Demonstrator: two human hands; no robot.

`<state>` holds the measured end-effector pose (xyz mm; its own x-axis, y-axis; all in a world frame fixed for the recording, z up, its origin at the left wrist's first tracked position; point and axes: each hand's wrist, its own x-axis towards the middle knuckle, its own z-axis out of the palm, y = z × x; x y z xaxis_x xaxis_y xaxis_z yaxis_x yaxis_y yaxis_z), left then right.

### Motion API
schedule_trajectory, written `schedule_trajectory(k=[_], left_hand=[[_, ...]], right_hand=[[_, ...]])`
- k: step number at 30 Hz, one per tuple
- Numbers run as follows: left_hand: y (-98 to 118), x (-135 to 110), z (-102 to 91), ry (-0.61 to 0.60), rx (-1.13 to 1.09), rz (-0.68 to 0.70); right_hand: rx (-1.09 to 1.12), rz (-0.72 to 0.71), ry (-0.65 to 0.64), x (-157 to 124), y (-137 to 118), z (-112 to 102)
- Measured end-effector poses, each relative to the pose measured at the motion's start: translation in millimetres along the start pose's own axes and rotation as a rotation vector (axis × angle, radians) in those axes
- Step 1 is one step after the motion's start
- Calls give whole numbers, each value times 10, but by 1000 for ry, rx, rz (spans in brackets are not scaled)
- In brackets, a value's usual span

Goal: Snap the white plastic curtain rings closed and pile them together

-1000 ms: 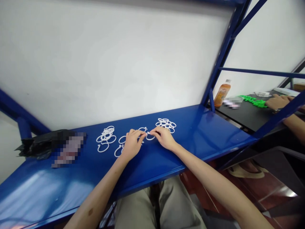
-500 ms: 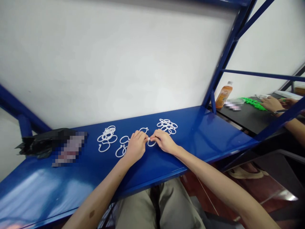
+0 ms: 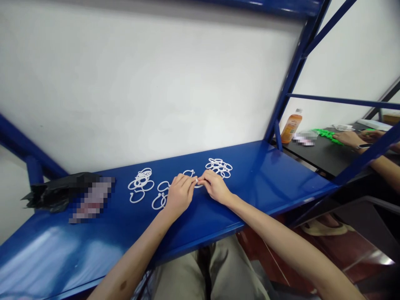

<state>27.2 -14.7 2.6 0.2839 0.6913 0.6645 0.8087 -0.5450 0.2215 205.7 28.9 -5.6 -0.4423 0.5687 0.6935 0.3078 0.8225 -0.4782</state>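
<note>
My left hand point(image 3: 179, 192) and my right hand point(image 3: 216, 186) meet over the blue table, fingertips pinched on a white curtain ring point(image 3: 199, 186) between them. Its ends lie at my fingers; whether they are joined cannot be made out. Close by my left hand are a few loose white rings point(image 3: 158, 201), partly hidden by it, some with a visible gap. Another loose ring point(image 3: 188, 171) shows just behind the hands. A linked cluster of white rings point(image 3: 223, 170) rests beyond my right hand, and a heap of rings point(image 3: 144, 179) is off to the left.
A black plastic bag point(image 3: 56, 193) and a blurred-out packet point(image 3: 93, 202) lie on the left of the blue table point(image 3: 125, 241). Blue frame posts point(image 3: 289, 79) rise at the right. Past them, another person's hands point(image 3: 348, 138) handle green pieces beside an orange drink bottle point(image 3: 291, 127).
Both hands stay pinched on the ring, which now shows less below the fingers. The view has shifted slightly. At the right, the other person's hands have moved a little left.
</note>
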Motion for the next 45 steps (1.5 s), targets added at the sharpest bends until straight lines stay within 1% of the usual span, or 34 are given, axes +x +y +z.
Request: schedule_trajectory(k=[3,5,6,8,9,12,14,18,21,24,31,35,37,42,45], left_hand=[[-63,26,-55,-55,77,-47],[-154,32,-116,-90,121,-89],[-211,29,-149,-114,136,-108],[-327,13,-203,-190,157,-131],[-377,2,-221,-228,170,-136],[-457,-27,-233,-306,194,-131],[-454,-35,-222,-330,186,-123],[-402,-31,-224,-368,154,-123],[-382,-34,-261,-400,124,-116],[-383,-48,-296,-426,103,-101],[-399,-72,-312,-446,81,-97],[-385,-59,-317,-499,65,-106],[-366,-48,-319,-506,49,-100],[-323,-30,-310,-476,27,-87],[-324,-34,-291,-454,28,-80]], right_hand=[[-52,-16,-21,32,99,-83],[-130,-4,2,50,257,-227],[-173,16,34,51,365,-324],[-272,137,157,25,617,-546],[-316,199,188,-1,745,-658],[-340,353,204,-98,1052,-918],[-312,399,191,-147,1152,-992],[-284,432,175,-166,1155,-959],[-263,435,115,-150,1106,-919],[-235,455,69,-143,1072,-924],[-155,479,94,-159,1066,-941],[-204,485,129,-165,1093,-935],[-240,501,140,-165,1103,-935],[-313,534,152,-161,1115,-946],[-401,569,131,-167,1134,-952]])
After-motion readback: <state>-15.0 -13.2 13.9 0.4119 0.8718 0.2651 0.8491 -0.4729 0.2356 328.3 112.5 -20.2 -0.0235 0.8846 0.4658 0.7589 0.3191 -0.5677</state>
